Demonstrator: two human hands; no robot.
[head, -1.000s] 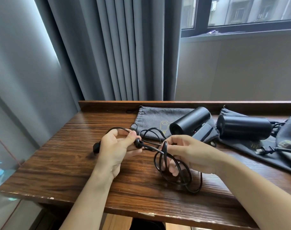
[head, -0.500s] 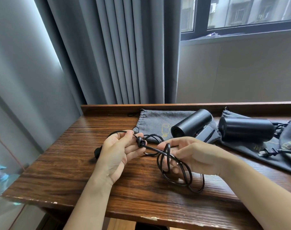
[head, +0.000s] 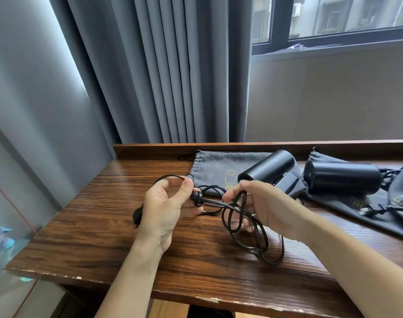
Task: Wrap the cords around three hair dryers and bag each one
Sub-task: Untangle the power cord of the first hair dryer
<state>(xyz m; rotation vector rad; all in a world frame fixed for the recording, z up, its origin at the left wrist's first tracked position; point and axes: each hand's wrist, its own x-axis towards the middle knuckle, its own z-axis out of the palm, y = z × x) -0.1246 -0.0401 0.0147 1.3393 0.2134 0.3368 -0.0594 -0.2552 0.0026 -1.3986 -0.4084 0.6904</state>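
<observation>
A black hair dryer (head: 268,166) lies on a flat grey drawstring bag (head: 215,165) at the back of the wooden table (head: 104,226). Its black cord (head: 253,232) runs forward in several loops. My left hand (head: 167,205) pinches the cord at a knotted tie (head: 197,198); the plug (head: 137,216) pokes out behind that hand. My right hand (head: 262,207) grips the hanging loops, which droop onto the tabletop. A second black dryer (head: 342,177) lies to the right on another grey bag (head: 356,203).
A third grey bag (head: 402,191) shows at the right edge, with a loose plug (head: 370,211) and cord beside it. A raised wooden lip (head: 218,146) borders the table's back. Grey curtains hang behind, a window upper right. The table's left edge drops off.
Both hands have lifted slightly and come closer to the dryer, still holding the cord. The loops under my right hand hang a little longer. The dryers and bags have not moved.
</observation>
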